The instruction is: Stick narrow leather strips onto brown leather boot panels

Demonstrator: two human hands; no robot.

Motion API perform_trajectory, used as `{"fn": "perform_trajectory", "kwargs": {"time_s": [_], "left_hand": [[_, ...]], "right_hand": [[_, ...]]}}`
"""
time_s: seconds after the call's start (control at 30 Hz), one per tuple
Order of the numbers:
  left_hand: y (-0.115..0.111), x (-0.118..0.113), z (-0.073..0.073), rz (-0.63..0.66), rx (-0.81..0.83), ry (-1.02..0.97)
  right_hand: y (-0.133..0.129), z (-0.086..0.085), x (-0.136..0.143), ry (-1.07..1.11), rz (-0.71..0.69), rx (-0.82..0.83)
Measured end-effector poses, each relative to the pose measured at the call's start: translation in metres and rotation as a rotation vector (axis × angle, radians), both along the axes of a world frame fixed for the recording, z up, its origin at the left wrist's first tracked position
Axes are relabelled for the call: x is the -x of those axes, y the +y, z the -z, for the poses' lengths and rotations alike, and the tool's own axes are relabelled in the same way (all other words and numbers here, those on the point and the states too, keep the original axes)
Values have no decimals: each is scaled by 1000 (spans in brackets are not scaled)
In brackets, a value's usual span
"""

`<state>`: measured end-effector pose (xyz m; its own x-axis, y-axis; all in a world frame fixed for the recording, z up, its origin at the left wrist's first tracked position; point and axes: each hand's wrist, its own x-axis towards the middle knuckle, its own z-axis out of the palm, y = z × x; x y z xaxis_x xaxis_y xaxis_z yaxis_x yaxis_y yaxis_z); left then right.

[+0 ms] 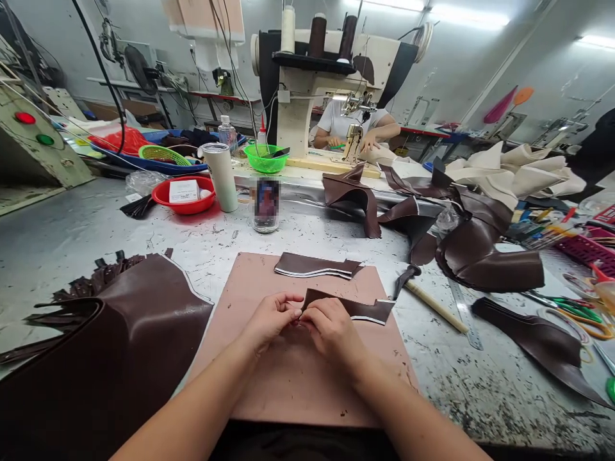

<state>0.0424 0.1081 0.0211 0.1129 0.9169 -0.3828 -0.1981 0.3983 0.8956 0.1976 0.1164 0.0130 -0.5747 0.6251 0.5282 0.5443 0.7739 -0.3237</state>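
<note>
Both my hands meet over a pinkish-brown board (269, 384). My left hand (276, 320) pinches the near left end of a dark brown leather strip (362, 308) with a white lower edge. Over the same strip my right hand (331, 326) is closed, its fingers curled on the left part and hiding it. The strip's notched right end sticks out past my knuckles. Just beyond, a second brown leather strip (312, 264), also white-edged, lies flat on the board. A large pile of brown leather pieces (158, 314) lies left of my left forearm.
A hammer (435, 307) and a metal ruler (468, 320) lie right of the board, near more leather pieces (490, 250) and scissors (571, 317). Behind stand a phone (266, 203), a tumbler (220, 176), a red bowl (185, 203) and a sewing machine (298, 121). A co-worker (331, 121) sits beyond it.
</note>
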Motion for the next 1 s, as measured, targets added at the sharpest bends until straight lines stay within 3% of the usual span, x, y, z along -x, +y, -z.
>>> {"fn": "perform_trajectory", "kwargs": {"time_s": [0.2,0.43,0.5,0.6,0.67,0.73,0.8,0.93,1.0], "left_hand": [[-1,-2,-1,-18,-26,-7],[-1,-1,-2,-18,-47,-25],[0,0,-2,-18,-56,-7],[2,2,0,-24,-92,69],[4,5,4,-18,-127,143],[6,7,8,1,-160,225],[8,9,12,21,-187,305],[9,11,12,40,-240,430],[9,11,9,47,-266,458]], "right_hand": [[3,4,0,57,-11,147],[7,7,-3,176,-82,98],[8,6,-3,221,-89,210],[10,2,-8,431,-54,523],[12,-1,-16,614,1,752],[14,-2,-29,693,92,842],[16,-1,-45,555,204,719],[18,0,-80,-44,355,230],[16,-3,-99,-247,465,98]]}}
